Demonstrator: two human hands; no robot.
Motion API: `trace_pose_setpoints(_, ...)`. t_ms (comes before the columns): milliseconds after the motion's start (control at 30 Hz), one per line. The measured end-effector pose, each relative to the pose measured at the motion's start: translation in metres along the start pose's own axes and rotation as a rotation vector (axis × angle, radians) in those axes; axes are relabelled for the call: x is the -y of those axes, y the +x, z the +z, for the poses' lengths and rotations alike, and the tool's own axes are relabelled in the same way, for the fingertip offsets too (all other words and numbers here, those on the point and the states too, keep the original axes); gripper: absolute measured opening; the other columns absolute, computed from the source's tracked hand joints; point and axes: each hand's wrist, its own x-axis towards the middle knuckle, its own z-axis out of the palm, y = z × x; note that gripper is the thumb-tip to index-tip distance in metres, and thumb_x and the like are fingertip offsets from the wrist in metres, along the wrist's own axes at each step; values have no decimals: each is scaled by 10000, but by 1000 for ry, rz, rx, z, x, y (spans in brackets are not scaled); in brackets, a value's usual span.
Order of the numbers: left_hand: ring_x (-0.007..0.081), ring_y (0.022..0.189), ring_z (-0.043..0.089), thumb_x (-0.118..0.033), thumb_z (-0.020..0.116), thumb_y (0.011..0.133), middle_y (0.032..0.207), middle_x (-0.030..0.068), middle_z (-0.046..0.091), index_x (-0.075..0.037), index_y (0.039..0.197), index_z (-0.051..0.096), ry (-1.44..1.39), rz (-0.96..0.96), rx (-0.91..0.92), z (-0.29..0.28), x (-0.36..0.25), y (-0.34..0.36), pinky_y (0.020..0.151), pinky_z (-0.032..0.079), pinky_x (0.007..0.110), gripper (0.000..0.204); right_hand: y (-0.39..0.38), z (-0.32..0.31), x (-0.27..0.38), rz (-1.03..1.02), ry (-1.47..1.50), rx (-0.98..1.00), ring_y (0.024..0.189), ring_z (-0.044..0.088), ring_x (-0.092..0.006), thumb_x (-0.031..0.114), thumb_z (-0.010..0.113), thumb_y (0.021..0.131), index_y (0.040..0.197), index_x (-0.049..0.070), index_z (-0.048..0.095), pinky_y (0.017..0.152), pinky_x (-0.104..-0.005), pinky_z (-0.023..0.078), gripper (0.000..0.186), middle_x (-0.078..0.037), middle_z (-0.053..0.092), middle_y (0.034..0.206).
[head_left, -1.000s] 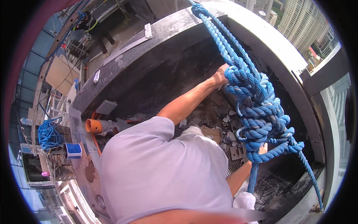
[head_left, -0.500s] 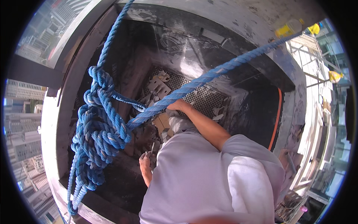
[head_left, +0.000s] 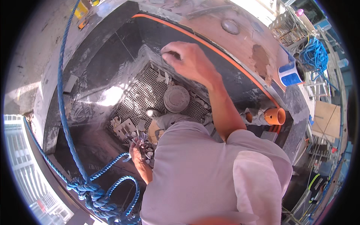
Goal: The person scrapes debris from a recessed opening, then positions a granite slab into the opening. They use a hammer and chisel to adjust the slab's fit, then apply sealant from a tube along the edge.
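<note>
My right hand [head_left: 182,58] is raised over the dark pit, fingers curled; what they hold, if anything, is hidden. My left hand [head_left: 138,148] is low among broken grey scraps [head_left: 150,153], closed on a thin pale stick [head_left: 138,131]. Below them lie a perforated mat [head_left: 138,90], a round grey lid [head_left: 176,98] and cardboard [head_left: 153,133], partly behind my legs. Blue rope [head_left: 65,112] runs down the left side into a large knot [head_left: 95,197] beside my left arm.
An orange hose [head_left: 202,41] follows the far wall to an orange pipe [head_left: 274,116]. On the right stand a blue-and-white bucket [head_left: 289,75], coiled rope [head_left: 315,52], boards [head_left: 326,120] and a person in yellow-striped dark clothing [head_left: 315,187]. A yellow container [head_left: 81,9] sits top left.
The view has swung round, and the knot now sits lower left. My right hand has lifted from down in the pit to above it. My left hand stays low among the scraps.
</note>
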Motion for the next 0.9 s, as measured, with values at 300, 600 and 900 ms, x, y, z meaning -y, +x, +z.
trace_pose_setpoints(300, 69, 644, 609, -159, 700, 1046, 940, 12, 752, -17, 1296, 710, -14, 207, 35, 54, -73, 0, 528, 434, 221, 288, 150, -111, -212, 279, -915, -36, 1129, 727, -521, 544, 392, 1133, 1261, -28, 717, 1005, -608, 553, 670, -319, 758, 1194)
trace_pose_setpoints(600, 110, 696, 593, 18, 722, 904, 854, 22, 675, -3, 1088, 698, -300, 331, -235, 13, -1, -54, 651, 489, 260, 188, 227, -144, -358, 653, 255, -233, 804, 648, -204, 386, 762, 1001, 1271, 41, 746, 634, -329, 536, 438, -111, 710, 1057)
trace_pose_setpoints(900, 138, 814, 606, 32, 690, 926, 1019, 84, 730, -37, 1103, 659, -379, 384, -245, 4, 21, -67, 739, 494, 280, 192, 223, -217, -354, 707, 457, -295, 938, 644, -122, 326, 786, 1005, 1283, 42, 733, 825, -280, 541, 400, -26, 715, 1140)
